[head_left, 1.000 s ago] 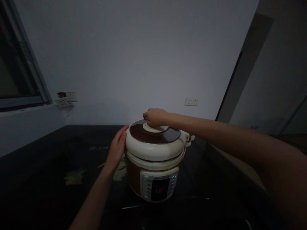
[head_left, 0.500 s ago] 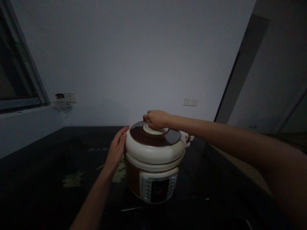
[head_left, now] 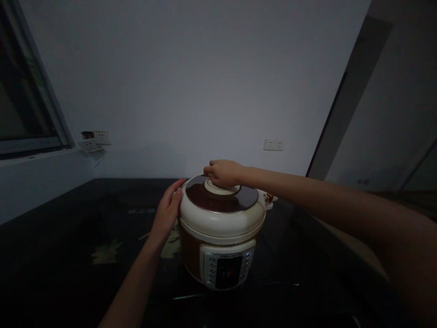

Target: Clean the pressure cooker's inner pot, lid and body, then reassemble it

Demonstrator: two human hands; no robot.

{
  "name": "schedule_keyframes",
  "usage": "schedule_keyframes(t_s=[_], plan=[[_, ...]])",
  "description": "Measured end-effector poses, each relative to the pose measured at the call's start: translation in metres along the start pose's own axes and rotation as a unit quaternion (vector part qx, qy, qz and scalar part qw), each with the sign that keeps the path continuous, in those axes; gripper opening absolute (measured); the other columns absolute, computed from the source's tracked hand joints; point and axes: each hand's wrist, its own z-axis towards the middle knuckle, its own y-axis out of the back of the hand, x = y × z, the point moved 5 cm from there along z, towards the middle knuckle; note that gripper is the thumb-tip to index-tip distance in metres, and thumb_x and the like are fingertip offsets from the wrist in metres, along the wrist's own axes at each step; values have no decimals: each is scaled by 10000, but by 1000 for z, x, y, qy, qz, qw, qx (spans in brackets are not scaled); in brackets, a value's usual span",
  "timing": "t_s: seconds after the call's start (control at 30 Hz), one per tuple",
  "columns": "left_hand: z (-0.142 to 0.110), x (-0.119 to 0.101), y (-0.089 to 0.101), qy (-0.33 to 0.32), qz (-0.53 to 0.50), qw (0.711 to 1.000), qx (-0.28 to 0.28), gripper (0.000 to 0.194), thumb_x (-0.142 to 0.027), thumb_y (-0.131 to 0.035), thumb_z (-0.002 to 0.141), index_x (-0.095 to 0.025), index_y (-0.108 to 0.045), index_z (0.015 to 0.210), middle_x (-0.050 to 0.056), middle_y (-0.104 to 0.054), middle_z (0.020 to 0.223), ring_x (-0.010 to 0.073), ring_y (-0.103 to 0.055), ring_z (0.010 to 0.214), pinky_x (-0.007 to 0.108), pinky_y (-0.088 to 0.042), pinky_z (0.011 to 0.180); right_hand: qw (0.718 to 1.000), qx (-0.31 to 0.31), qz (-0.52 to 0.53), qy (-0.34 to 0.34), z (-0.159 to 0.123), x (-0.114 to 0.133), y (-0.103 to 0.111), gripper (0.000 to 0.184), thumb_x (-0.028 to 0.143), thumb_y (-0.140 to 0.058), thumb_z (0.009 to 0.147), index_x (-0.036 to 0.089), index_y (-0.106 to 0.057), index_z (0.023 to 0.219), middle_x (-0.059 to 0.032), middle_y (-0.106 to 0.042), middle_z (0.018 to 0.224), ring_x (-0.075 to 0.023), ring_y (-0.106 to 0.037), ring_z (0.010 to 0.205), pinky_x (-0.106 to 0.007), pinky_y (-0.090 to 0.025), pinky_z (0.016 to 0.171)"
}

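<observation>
A white and brown electric pressure cooker [head_left: 189,253] stands upright on a dark table, its control panel [head_left: 228,271] facing me. Its lid [head_left: 221,218] sits on top, cream at the rim with a glossy brown centre. My right hand [head_left: 223,173] is closed around the lid's round knob [head_left: 218,187], reaching across from the right and hiding part of it. Against the left side of the lid lies my left hand [head_left: 170,205], fingers stretched out along the rim and thumb toward me. A small bracket-like part [head_left: 268,199] juts out at the cooker's right side.
The glossy black table [head_left: 129,228] carries pale flower-like patterns [head_left: 106,253]. Behind it rises a plain wall with a double socket [head_left: 273,145]; more sockets [head_left: 92,143] are at the left, beside a window [head_left: 27,91]. The table's right edge slants toward me.
The lid now sits lower and closer on the body; the band showing between them has narrowed. Both hands keep their places on it. The view has shifted slightly.
</observation>
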Motion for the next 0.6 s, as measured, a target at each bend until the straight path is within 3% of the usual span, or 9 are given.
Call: schedule_keyframes(t_s=[0.17,0.3,0.37,0.47,0.6], plan=[[2,-1,4,-41,65,997,-15,443,-432,-515,856,-209,-584,1232,105,-561,1329,260,-502,1236,431,-341,1070,999,-10,18,-30,-1,-3,-4,363,248,-429,881,195,-571,1211,-142,-610,1168,-244,-607,980,-327,-438,742],[3,-1,8,-81,140,986,-52,397,-424,-484,864,-194,-629,1154,107,-578,1305,259,-508,1225,414,-335,1073,996,-36,27,-81,-6,1,-8,507,457,-442,900,151,-479,1303,-177,-573,1243,-295,-563,1083,-383,-458,803],[5,1,8,-75,152,984,-51,422,-452,-452,867,-179,-639,1129,115,-598,1274,268,-521,1206,417,-344,1061,990,-68,12,-126,-10,3,-7,568,558,-409,895,131,-514,1255,-194,-576,1222,-322,-550,1094,-430,-461,816],[6,8,6,-38,144,988,-32,531,-524,-405,867,-152,-609,1186,132,-611,1250,285,-545,1167,430,-365,1036,978,-114,-15,-175,-17,4,-5,580,571,-348,918,95,-570,1166,-203,-597,1170,-323,-544,1085,-445,-463,816],[6,13,5,-12,136,991,-8,571,-570,-368,874,-183,-588,1233,113,-611,1260,287,-545,1167,436,-360,1035,975,-152,-31,-159,-18,5,-4,561,525,-314,947,72,-613,1091,-189,-628,1099,-288,-562,1027,-393,-456,801]])
